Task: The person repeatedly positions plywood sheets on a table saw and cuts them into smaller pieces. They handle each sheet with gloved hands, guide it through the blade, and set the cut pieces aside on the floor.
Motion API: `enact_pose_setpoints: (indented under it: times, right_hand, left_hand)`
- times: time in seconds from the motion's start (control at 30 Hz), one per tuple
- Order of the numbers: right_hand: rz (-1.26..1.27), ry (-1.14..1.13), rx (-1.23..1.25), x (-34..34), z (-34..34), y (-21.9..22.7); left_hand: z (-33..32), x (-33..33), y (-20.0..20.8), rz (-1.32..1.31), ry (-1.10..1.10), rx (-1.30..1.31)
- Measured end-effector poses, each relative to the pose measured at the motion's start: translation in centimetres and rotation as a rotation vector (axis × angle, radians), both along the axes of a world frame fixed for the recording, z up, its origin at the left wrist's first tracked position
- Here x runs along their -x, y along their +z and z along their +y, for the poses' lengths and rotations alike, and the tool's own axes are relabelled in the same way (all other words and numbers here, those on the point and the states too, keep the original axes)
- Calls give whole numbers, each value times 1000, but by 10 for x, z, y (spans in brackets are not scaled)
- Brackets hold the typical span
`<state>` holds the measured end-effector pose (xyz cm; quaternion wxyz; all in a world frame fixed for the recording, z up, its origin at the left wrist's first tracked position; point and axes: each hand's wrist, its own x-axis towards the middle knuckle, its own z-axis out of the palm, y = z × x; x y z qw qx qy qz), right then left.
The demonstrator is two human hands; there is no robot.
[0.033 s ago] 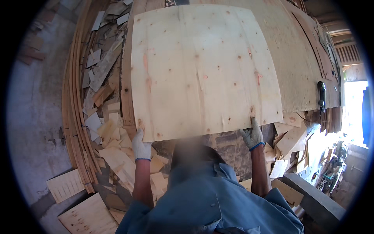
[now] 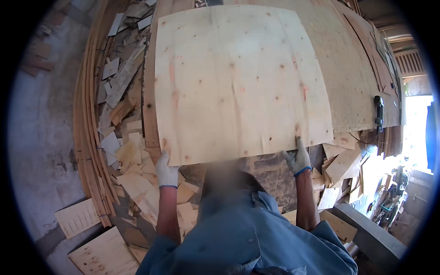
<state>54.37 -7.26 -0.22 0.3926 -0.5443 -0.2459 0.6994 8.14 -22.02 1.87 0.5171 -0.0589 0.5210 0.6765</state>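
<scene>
A large pale plywood sheet (image 2: 243,82) with small knots and a few reddish streaks spreads out in front of me. Its far part lies over a bigger plywood panel on the work table (image 2: 353,87), and its near edge reaches toward my body. My left hand (image 2: 166,171), in a white glove, grips the near left corner with the thumb on top. Near the right end of the same edge, my gloved right hand (image 2: 298,158) holds the sheet, thumb above and fingers underneath. The fingers under the sheet are partly hidden.
Long wooden strips (image 2: 87,123) lean along the left wall. Plywood offcuts (image 2: 137,183) litter the floor on the left, and more scraps (image 2: 341,162) pile up at the right. A black power tool (image 2: 378,113) with a cord sits at the table's right edge. A grey beam (image 2: 366,231) lies lower right.
</scene>
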Motion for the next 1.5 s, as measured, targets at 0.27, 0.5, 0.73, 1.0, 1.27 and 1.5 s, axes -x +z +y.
enact_pose_setpoints:
  times: [0.27,0.5,0.73,1.0,1.27,1.5]
  right_hand:
    - [188,-192,161,8,18,-3]
    - [155,-285,269,32,48,15]
    - [-72,-69,-55,16,64,-29]
    - [-305,105,-194,42,95,0]
    - [-178,47,-27,49,120,5]
    - [-208,71,-77,39,136,-23]
  left_hand:
    - [10,16,-5,-13,-12,10]
    - [38,21,-1,-54,18,38]
    - [70,31,2,-64,-43,35]
    - [99,39,5,-43,29,90]
    - [113,46,-5,-54,17,45]
    - [135,48,4,-88,11,46]
